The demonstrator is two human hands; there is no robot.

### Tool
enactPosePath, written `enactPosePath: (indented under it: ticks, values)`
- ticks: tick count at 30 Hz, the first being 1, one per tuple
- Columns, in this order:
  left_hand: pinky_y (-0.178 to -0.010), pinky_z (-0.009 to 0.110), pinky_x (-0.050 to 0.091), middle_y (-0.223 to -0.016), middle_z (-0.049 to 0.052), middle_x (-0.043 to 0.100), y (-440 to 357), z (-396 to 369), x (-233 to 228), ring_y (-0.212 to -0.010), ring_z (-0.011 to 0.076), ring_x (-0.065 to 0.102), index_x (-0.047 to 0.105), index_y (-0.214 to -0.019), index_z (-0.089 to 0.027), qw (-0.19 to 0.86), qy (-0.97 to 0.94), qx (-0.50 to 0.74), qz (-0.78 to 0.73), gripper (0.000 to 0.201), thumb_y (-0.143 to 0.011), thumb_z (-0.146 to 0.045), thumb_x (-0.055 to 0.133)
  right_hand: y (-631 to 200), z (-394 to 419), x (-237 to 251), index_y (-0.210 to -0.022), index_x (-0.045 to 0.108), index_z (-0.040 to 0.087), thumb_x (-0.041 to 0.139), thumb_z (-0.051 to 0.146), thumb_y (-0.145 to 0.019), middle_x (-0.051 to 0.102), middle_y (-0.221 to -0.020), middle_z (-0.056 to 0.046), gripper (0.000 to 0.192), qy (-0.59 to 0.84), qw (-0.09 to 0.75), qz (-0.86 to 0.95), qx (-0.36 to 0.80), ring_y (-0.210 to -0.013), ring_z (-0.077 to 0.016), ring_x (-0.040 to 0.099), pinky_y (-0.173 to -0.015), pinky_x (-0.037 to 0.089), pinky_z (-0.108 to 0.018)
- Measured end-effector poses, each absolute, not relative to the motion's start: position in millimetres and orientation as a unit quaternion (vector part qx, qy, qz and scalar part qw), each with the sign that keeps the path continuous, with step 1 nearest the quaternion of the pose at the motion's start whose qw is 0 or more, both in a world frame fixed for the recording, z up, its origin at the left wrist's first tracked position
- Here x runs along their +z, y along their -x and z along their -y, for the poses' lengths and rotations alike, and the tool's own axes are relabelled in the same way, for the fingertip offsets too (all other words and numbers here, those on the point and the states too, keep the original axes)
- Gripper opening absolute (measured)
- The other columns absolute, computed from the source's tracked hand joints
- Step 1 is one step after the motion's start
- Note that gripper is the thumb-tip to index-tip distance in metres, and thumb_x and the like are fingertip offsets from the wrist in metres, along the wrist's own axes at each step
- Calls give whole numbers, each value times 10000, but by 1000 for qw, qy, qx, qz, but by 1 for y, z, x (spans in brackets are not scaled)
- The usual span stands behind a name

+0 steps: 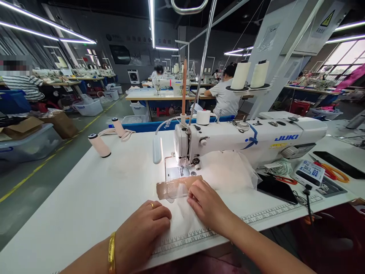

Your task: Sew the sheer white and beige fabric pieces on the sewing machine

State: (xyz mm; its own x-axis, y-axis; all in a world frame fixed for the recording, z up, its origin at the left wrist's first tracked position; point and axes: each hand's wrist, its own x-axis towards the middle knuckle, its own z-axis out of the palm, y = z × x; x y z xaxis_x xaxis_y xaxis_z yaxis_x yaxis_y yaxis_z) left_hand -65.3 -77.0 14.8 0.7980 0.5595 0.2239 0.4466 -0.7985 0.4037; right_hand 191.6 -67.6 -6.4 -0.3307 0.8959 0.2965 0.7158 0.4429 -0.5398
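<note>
A piece of sheer white fabric (pixel 182 215) lies on the table in front of the sewing machine (pixel 222 139). My right hand (pixel 208 205) pinches its upper right part between thumb and fingers. At its left edge, my left hand (pixel 145 226) rests low with the fingers curled in and pressed on the cloth; the fingertips are partly hidden. Just beyond both hands, a strip of brown tape (pixel 167 189) is stuck across the table before the needle plate (pixel 171 173). The presser foot (pixel 182 170) stands behind the tape, apart from my hands.
More sheer white fabric (pixel 232 171) is heaped under the machine arm. Two pinkish thread cones (pixel 99 145) sit at the left. A phone (pixel 276 188), orange-handled scissors (pixel 335 172) and a white box (pixel 309 172) lie right. A printed ruler (pixel 196 238) runs along the front edge.
</note>
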Motion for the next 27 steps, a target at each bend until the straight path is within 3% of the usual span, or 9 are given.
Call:
enactPosePath:
  ticks: [3, 5, 9, 12, 15, 19, 21, 23, 27]
  values:
    - [-932, 387, 504, -1146, 34, 715, 69, 76, 39, -1016, 242, 628, 698, -1059, -265, 301, -873, 157, -349, 286, -846, -154, 541, -189, 73, 1, -851, 492, 218, 564, 106, -941, 592, -844, -9, 161, 509, 324, 770, 208, -761, -190, 552, -663, 437, -307]
    - [-866, 370, 543, -1034, 45, 729, 62, 74, 54, -940, 235, 656, 693, -1092, -249, 424, -785, 144, -428, 230, -916, -344, 579, -184, 83, 9, -873, 515, 221, 560, 179, -974, 603, -818, 3, 117, 507, 354, 748, 239, -726, -177, 560, -644, 425, -296]
    - [-772, 324, 563, -1001, 71, 714, 38, 71, 65, -885, 218, 680, 656, -1093, -179, 660, -597, 170, -423, 558, -867, -689, 636, -172, 106, 24, -1076, 608, 233, 560, 254, -1014, 695, -970, -15, 81, 397, 382, 741, 384, -861, -173, 649, -768, 503, -296]
    - [-712, 278, 528, -910, 53, 716, 28, 71, 57, -786, 173, 671, 641, -943, -161, 711, -530, 207, -414, 555, -779, -677, 766, -176, 111, 27, -1110, 633, 243, 546, 293, -1040, 714, -998, -19, 123, 380, 413, 682, 469, -925, -173, 676, -832, 526, -296]
    - [-655, 264, 494, -845, 52, 736, 27, 75, 54, -682, 149, 652, 616, -900, -166, 724, -509, 218, -413, 518, -748, -609, 837, -188, 102, 23, -1136, 634, 257, 613, 424, -1015, 678, -1147, -54, 207, 422, 474, 625, 454, -1058, -202, 648, -951, 510, -348]
    - [-701, 259, 492, -869, 75, 762, 28, 86, 63, -718, 145, 652, 644, -879, -156, 765, -510, 190, -345, 400, -806, -501, 833, -195, 89, 19, -1406, 526, 299, 778, 646, -832, 519, -1459, -100, 716, 361, 404, 641, 544, -1304, -259, 518, -1100, 418, -430]
    - [-759, 261, 506, -911, 70, 763, 31, 92, 70, -812, 163, 681, 673, -905, -157, 788, -498, 181, -314, 331, -814, -428, 842, -195, 88, 20, -1326, 578, 258, 833, 683, -746, 619, -1298, -85, 762, 277, 345, 591, 674, -1197, -244, 587, -997, 476, -379]
    - [-782, 267, 515, -890, 57, 756, 38, 96, 73, -841, 178, 699, 690, -917, -164, 811, -470, 182, -297, 298, -797, -382, 853, -195, 91, 21, -1134, 642, 203, 905, 608, -698, 679, -1042, -34, 651, 231, 302, 520, 765, -958, -183, 649, -840, 502, -287]
    - [-762, 290, 525, -844, 78, 746, 51, 89, 68, -771, 187, 697, 685, -875, -139, 838, -426, 140, -311, 344, -732, -394, 866, -198, 89, 27, -836, 576, 180, 901, 520, -744, 581, -689, 57, 479, 269, 300, 467, 787, -570, -94, 556, -560, 420, -198]
